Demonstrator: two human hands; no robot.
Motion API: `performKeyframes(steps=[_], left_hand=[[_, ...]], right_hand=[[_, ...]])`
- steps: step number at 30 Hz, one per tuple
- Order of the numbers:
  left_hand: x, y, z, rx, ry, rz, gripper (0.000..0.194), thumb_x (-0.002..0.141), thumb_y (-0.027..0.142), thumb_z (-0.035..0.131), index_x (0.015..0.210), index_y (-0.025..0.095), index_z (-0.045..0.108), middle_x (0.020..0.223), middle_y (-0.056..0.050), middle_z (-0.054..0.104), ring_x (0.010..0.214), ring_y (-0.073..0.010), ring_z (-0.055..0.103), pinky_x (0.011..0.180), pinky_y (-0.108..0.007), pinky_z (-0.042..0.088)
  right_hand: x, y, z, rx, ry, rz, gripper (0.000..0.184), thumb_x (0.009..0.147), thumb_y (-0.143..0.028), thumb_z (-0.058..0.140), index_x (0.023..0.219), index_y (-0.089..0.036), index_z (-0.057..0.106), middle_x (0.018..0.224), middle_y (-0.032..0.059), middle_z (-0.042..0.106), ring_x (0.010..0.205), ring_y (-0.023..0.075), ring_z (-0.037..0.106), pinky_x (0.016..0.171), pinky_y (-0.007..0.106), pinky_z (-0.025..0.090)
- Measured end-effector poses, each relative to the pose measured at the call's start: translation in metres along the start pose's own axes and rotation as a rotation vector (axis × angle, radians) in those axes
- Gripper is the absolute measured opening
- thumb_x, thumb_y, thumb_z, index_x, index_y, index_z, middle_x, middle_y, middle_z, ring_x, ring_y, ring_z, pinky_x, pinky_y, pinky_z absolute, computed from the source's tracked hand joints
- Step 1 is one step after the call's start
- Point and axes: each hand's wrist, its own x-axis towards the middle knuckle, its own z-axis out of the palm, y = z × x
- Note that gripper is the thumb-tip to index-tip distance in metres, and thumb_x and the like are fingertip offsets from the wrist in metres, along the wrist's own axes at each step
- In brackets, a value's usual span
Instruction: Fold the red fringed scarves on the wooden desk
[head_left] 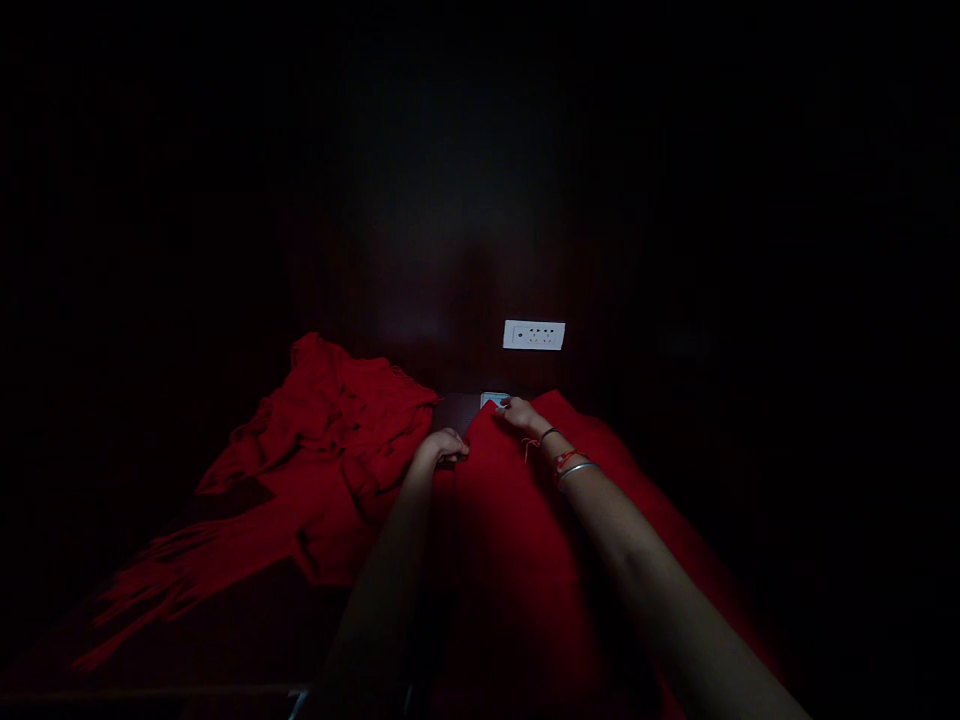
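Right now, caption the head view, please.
Left hand and right hand hold a red cloth beside a crumpled, fringed shawl.

Dark surface (454, 409) | left: crumpled fringed red cloth (379, 415) | right: smooth red cloth (510, 510) | far: pale-blue object (490, 398)

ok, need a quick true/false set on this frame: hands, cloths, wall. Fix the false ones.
1. The left hand is at an edge of the smooth red cloth. True.
2. The silver bangle is on the left arm. False: the silver bangle is on the right arm.
3. The fringed red cloth lies crumpled. True.
4. A plug sits in the wall socket. False: the socket panel shows no plug.
5. The right hand is at the smooth red cloth's far corner. True.
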Motion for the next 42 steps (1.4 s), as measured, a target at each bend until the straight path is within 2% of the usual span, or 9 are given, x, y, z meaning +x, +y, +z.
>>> performKeyframes(steps=[7,12,16,20,22,26,29,36,42], left_hand=[[0.01,0.003,0.002,-0.088,0.008,0.049,0.015,0.059,0.001,0.049,0.049,0.012,0.051,0.038,0.006,0.043,0.037,-0.0043,0.041,0.042,-0.014,0.033],[0.007,0.001,0.002,-0.142,-0.062,0.045,0.017,0.059,-0.002,0.047,0.06,0.013,0.053,0.038,0.008,0.04,0.036,-0.0043,0.041,0.042,-0.014,0.034],[0.003,0.002,0.001,-0.206,-0.084,0.05,0.028,0.061,-0.002,0.049,0.082,0.017,0.051,0.041,0.011,0.041,0.035,-0.0031,0.039,0.04,-0.012,0.031],[-0.002,0.005,-0.001,-0.256,-0.085,-0.015,0.039,0.059,0.0,0.054,0.093,0.015,0.045,0.042,0.011,0.043,0.033,-0.0053,0.041,0.037,-0.014,0.03],[-0.005,0.006,-0.001,-0.287,-0.095,-0.048,0.031,0.06,0.0,0.053,0.088,0.012,0.046,0.041,0.009,0.043,0.032,-0.006,0.041,0.036,-0.014,0.029],[-0.009,0.012,0.0,-0.397,-0.122,-0.055,0.015,0.065,0.004,0.05,0.077,0.013,0.046,0.041,0.008,0.044,0.031,-0.0035,0.038,0.033,-0.012,0.024],[-0.008,0.016,0.001,-0.518,-0.139,-0.035,0.009,0.072,0.01,0.047,0.079,0.015,0.045,0.047,0.007,0.046,0.033,-0.0016,0.039,0.034,-0.01,0.026],[-0.002,0.019,0.002,-0.719,-0.066,-0.017,0.022,0.076,0.013,0.046,0.096,0.019,0.039,0.07,0.005,0.055,0.05,-0.0011,0.051,0.053,-0.011,0.042],[-0.001,0.014,-0.005,-0.673,0.057,-0.053,0.029,0.077,0.016,0.046,0.103,0.019,0.035,0.071,0.004,0.056,0.049,-0.0027,0.052,0.048,-0.012,0.041]], right_hand=[[0.043,0.001,0.006,0.08,-0.033,0.034,0.034,0.065,-0.029,0.058,0.094,-0.011,0.059,0.09,0.0085,0.061,0.08,0.0171,0.055,0.066,0.021,0.04],[0.062,0.013,0.012,0.202,-0.024,0.052,0.028,0.057,-0.024,0.064,0.082,-0.01,0.061,0.077,0.0071,0.061,0.068,0.0148,0.054,0.059,0.021,0.039],[0.059,0.012,0.014,0.347,0.003,0.031,0.03,0.056,-0.017,0.062,0.085,-0.011,0.059,0.062,0.0012,0.056,0.054,0.0093,0.049,0.052,0.02,0.038],[0.05,0.009,-0.004,0.498,0.066,-0.051,0.036,0.064,-0.021,0.054,0.1,-0.016,0.053,0.061,-0.0035,0.052,0.05,0.0057,0.044,0.05,0.019,0.037],[0.044,0.011,-0.016,0.646,0.093,-0.101,0.037,0.064,-0.024,0.053,0.101,-0.018,0.052,0.06,-0.0046,0.05,0.05,0.0055,0.044,0.051,0.019,0.038],[0.028,0.021,-0.035,1.076,0.108,-0.185,0.04,0.052,-0.023,0.063,0.091,-0.019,0.056,0.064,-0.0041,0.053,0.055,0.0074,0.048,0.054,0.021,0.039],[0.017,0.025,-0.04,1.209,0.1,-0.188,0.041,0.048,-0.019,0.065,0.088,-0.02,0.057,0.067,-0.0037,0.055,0.058,0.0079,0.049,0.056,0.021,0.04],[0.007,0.026,-0.043,1.104,0.172,-0.152,0.037,0.051,-0.018,0.061,0.088,-0.017,0.057,0.069,-0.0022,0.056,0.063,0.0093,0.051,0.062,0.023,0.041],[0.008,0.032,-0.043,0.905,0.261,-0.106,0.038,0.058,-0.019,0.055,0.096,-0.015,0.055,0.074,0.001,0.057,0.067,0.0113,0.053,0.063,0.024,0.043]])
